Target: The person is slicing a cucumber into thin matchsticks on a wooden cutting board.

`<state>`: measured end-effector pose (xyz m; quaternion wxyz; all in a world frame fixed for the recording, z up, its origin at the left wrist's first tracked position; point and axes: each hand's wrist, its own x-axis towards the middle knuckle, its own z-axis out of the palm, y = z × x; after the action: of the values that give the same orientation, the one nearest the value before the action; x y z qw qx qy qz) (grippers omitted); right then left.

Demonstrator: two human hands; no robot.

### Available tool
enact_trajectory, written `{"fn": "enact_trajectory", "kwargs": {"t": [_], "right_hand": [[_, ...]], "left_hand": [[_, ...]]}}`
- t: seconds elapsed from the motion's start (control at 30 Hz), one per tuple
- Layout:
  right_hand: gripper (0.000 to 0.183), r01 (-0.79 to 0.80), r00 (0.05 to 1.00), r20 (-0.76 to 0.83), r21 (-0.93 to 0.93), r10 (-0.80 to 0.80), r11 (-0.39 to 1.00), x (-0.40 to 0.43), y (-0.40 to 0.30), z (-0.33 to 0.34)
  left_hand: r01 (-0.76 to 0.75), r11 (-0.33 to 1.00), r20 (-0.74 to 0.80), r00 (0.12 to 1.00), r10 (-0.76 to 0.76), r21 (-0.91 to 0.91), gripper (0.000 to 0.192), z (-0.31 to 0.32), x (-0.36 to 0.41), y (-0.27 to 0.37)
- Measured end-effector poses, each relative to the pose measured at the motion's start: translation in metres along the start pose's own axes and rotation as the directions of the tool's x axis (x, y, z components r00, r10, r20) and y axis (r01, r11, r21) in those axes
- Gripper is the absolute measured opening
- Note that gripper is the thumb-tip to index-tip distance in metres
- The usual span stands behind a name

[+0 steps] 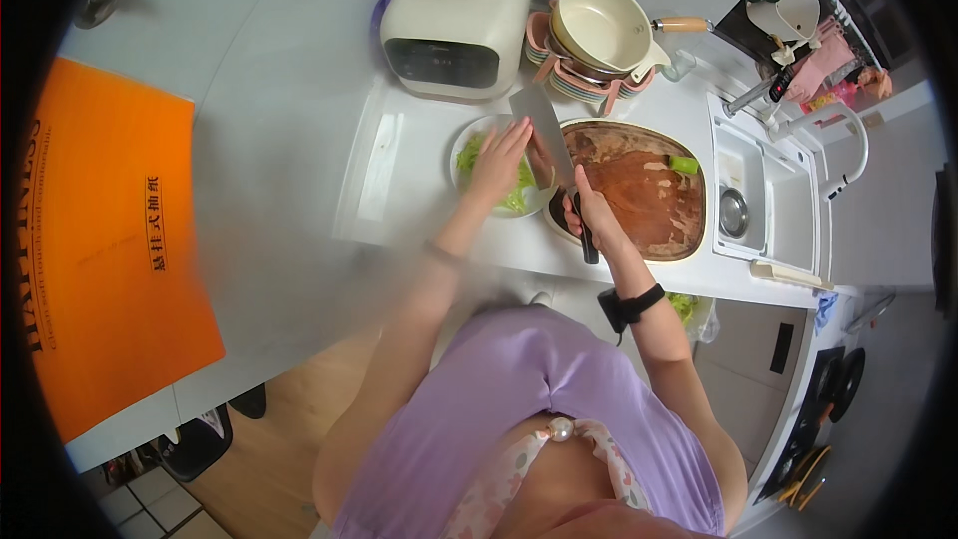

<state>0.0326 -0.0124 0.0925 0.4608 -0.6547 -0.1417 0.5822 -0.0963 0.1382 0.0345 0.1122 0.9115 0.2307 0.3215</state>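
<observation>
My right hand [593, 218] grips the black handle of a kitchen cleaver [545, 136]. Its broad blade slants up and left, between a white plate [454, 165] and the round wooden cutting board [629, 187]. Shredded green vegetable [515, 201] lies on the plate, partly hidden by my left hand [500, 162]. That hand is stretched out over the greens, fingertips at the flat of the blade; whether they press on it is hard to tell. A short piece of green stalk [682, 165] rests near the board's right edge.
A cream countertop cooker [456, 30] stands behind the plate. Cream pans [602, 22] sit on stacked pink-handled dishes [580, 86]. Right of the board is a white sink [775, 202] with a faucet [857, 135]. An orange box [123, 239] bearing writing occupies the left.
</observation>
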Motion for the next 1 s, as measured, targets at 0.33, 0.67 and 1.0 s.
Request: {"fn": "enact_trajectory", "kwargs": {"t": [0.33,0.67,1.0], "right_hand": [[0.063,0.039,0.999,-0.021,-0.011,-0.039,0.999,0.002,-0.013,0.002],[0.061,0.002,1.000,0.014,0.038,-0.002,0.999,0.001,-0.025,0.008],[0.062,0.045,0.999,0.013,0.049,-0.046,0.998,0.006,-0.012,0.003]], "left_hand": [[-0.185,0.965,-0.084,0.981,0.172,-0.183,0.045,-0.030,0.003,0.013],[-0.241,0.969,0.010,0.970,0.242,-0.057,0.044,-0.012,-0.040,-0.037],[-0.287,0.947,0.042,0.954,0.295,-0.144,0.048,-0.032,-0.012,0.003]]}}
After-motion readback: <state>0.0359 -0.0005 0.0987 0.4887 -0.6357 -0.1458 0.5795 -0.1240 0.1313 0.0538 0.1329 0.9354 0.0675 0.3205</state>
